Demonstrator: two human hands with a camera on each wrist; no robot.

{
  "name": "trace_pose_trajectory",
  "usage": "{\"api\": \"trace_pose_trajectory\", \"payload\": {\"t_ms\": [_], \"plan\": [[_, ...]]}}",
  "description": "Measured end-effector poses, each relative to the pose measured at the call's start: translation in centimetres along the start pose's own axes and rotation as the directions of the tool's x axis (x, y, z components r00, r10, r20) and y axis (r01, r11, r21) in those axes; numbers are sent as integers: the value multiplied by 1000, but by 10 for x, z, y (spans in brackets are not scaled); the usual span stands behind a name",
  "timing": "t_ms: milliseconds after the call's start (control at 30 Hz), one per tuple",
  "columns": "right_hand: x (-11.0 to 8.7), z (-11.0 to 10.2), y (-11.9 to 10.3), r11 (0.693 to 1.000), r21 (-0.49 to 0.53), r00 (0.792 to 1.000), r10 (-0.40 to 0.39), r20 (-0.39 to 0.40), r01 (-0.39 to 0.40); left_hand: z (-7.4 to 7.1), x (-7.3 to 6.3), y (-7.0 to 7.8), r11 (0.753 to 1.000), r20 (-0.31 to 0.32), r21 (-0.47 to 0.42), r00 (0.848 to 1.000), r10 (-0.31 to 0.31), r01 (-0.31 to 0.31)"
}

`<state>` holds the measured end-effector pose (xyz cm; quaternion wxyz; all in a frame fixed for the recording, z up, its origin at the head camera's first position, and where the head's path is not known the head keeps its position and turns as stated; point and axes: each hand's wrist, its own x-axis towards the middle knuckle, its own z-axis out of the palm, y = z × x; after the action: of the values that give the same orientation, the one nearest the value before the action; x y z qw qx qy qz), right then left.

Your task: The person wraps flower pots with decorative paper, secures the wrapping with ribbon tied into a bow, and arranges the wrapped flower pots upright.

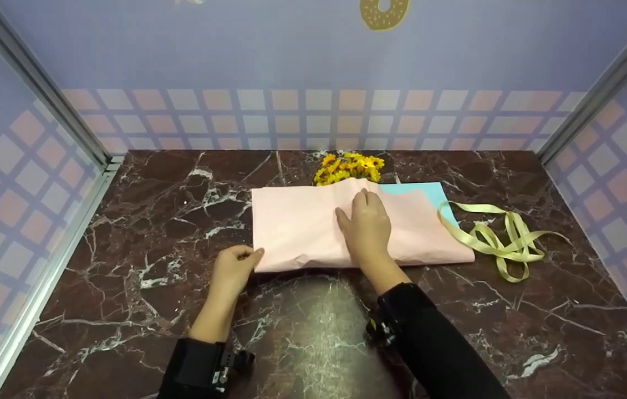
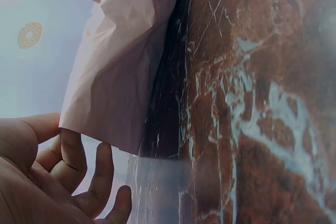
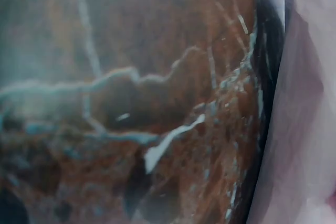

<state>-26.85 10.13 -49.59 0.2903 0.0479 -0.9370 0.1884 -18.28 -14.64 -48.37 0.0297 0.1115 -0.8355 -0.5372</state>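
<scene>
A folded sheet of pale pink wrapping paper [image 1: 296, 221] lies across the table, with yellow flowers [image 1: 349, 168] showing past its far edge. Light blue paper [image 1: 421, 191] sticks out at its upper right. My left hand [image 1: 235, 269] pinches the paper's near left corner between thumb and index finger; in the left wrist view the other fingers of the hand [image 2: 68, 177] hang loosely bent below the edge. My right hand [image 1: 370, 227] rests flat on the paper's middle, just below the flowers. Only paper [image 3: 304, 103] and tabletop appear in the right wrist view, so the right hand is hidden there.
A loose yellow-green ribbon [image 1: 513, 241] lies in loops on the right, one part over the papers' right edge. The brown marbled table [image 1: 125, 266] is bounded by a back wall [image 1: 291, 66] and side panels in metal frames.
</scene>
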Motion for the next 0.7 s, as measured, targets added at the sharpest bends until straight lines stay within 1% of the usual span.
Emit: {"api": "trace_pose_trajectory", "payload": {"t_ms": [167,333,400,500,600,700], "plan": [[-4,4,5,998,-16,998,-54,-23,54,6,-1,1,1000,3,-13,1000,2,-2],[-7,6,6,996,-39,997,-82,-13,81,10,-1,3,999,-5,-32,1000,-14,14],[-7,5,6,995,-45,996,-86,8,87,11,-1,4,999,-18,-41,1000,-24,24],[-7,2,5,994,-59,994,-93,60,97,14,0,7,998,-34,-54,999,-35,33],[-7,1,5,988,-98,986,-107,126,120,17,1,9,996,-36,-82,999,-31,28],[-7,0,5,979,-144,978,-118,174,144,21,1,11,992,-40,-121,999,-24,19]]}}
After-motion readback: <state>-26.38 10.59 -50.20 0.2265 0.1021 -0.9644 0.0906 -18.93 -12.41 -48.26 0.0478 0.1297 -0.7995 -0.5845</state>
